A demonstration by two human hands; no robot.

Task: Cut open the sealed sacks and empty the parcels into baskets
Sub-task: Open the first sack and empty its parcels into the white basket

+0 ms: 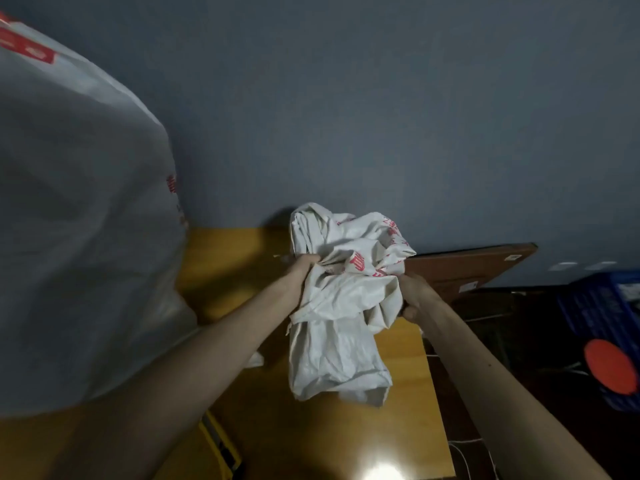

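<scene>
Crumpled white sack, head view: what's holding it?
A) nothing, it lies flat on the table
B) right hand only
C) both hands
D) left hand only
C: the left hand grips one side of the crumpled white sack and the right hand grips the other.

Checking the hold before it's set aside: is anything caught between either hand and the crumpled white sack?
Nothing visible. The left hand and the right hand both grip the crumpled sack directly, over the table.
</scene>
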